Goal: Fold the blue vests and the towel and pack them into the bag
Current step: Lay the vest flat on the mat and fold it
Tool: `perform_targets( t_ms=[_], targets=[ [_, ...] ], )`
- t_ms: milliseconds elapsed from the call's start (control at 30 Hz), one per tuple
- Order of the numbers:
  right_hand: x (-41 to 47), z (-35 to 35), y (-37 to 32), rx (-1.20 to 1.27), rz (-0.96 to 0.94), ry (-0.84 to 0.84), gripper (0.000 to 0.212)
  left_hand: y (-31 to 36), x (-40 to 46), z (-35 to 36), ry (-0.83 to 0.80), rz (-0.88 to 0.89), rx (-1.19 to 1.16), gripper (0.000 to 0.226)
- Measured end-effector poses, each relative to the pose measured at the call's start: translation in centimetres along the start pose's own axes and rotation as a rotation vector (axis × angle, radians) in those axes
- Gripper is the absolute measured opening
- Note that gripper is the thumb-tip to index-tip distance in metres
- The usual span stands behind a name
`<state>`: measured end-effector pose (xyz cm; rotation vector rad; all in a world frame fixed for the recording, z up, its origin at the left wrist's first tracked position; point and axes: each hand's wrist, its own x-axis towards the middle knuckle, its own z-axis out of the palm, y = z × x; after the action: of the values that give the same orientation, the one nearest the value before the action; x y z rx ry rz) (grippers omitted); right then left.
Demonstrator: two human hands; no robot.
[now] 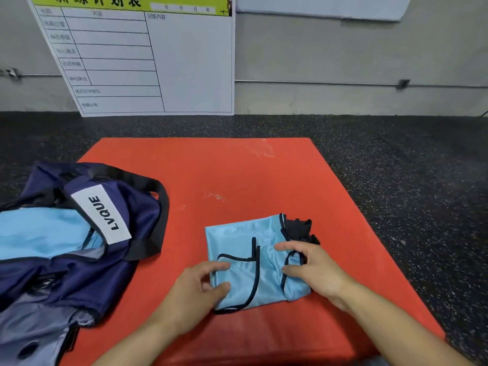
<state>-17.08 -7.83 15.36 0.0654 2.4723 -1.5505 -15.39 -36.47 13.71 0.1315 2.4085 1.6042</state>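
Observation:
A light blue vest (pixel 237 244) with black trim lies folded into a rough square on the red mat (pixel 206 170). My left hand (pixel 200 289) grips its left edge between thumb and fingers. My right hand (pixel 314 268) grips its right side, fingers curled over the black-trimmed fabric. A dark cloth (pixel 299 228) pokes out from under the vest's far right corner. The navy bag (pixel 87 262) lies open at the left, with light blue fabric (pixel 42 233) inside it.
The mat sits on a dark speckled floor (pixel 409 180). A white planning board (pixel 148 56) leans against the grey wall behind. The bag's black strap (pixel 161 215) lies over the mat's left part.

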Motion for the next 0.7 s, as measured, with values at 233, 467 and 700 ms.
perform_targets(
  t_ms=[233, 467, 700],
  targets=[
    [-0.1, 0.1, -1.1, -0.064, -0.084, 0.07, 0.046, 0.6, -2.3, 0.3, 0.032, 0.042, -0.001, 0.041],
    [3.4, 0.2, -2.4, -0.199, -0.101, 0.076, 0.055, 0.8, -1.1, 0.0, 0.105, 0.085, 0.098, 0.052],
    [4.1, 0.9, -2.6, -0.603, -0.192, 0.194, 0.069, 0.9, -0.7, 0.0, 0.121, 0.09, 0.651, 0.057]
  ],
)
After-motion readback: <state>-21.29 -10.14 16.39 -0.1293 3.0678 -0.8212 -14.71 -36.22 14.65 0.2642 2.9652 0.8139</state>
